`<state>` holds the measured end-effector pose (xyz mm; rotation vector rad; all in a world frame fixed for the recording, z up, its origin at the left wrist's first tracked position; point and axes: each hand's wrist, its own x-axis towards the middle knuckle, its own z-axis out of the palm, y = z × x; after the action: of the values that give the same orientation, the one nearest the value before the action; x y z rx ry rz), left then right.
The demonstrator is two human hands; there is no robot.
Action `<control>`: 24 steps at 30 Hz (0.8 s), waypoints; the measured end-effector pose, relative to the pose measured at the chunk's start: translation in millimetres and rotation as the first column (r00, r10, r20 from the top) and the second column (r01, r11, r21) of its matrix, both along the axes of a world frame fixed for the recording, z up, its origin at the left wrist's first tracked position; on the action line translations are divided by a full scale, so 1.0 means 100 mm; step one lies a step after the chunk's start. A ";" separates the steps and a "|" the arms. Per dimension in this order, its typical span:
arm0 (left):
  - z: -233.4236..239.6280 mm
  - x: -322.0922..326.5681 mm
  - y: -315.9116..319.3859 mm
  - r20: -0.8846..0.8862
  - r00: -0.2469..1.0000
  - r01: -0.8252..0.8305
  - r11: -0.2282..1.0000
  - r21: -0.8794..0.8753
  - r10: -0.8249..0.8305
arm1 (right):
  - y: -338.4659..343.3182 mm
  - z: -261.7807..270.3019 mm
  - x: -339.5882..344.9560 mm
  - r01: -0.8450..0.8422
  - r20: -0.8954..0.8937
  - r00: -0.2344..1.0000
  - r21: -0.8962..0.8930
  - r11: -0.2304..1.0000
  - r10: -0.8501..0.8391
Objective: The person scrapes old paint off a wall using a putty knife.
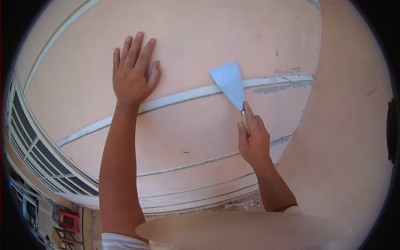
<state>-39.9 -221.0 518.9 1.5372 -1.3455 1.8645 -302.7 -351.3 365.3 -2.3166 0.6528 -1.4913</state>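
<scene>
My left hand (132,73) lies flat on the pale pink painted wall (187,40), fingers spread, just above a white horizontal strip (184,94). Small light specks dot its back and the forearm. In my right hand (254,137) is the light wooden handle of a wide-bladed putty knife (230,82), gripped with a finger extended towards the blade. The blade points up and left and overlaps the strip in view; whether it touches the wall cannot be told. Grey patches of bared surface (275,89) show beside the strip's right end, where its paint is chipped.
At the left is a window with white bars (40,147). Below it stand a red stool (69,220) and a wooden piece of furniture (64,239). Debris (247,203) lies at the wall's foot. Another wall face (347,125) meets this one at the right.
</scene>
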 end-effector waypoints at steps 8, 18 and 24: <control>0.02 0.03 -0.02 -0.005 1.000 -0.022 0.999 -0.026 0.022 | -0.16 0.99 0.05 0.119 0.120 0.988 -0.214 0.969 -0.094; 0.03 -0.05 0.01 -0.016 1.000 -0.024 1.000 -0.013 0.024 | -0.33 0.39 -0.30 0.107 0.125 0.987 -0.002 0.994 -0.106; -0.01 -0.03 -0.02 -0.010 1.000 0.003 1.000 0.018 -0.003 | -0.72 1.27 -0.41 0.272 0.230 0.941 -0.086 0.958 -0.247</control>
<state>-43.1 -222.6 518.0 1.5503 -1.3630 1.8458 -344.0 -423.3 492.7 -2.1704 0.8577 -1.9167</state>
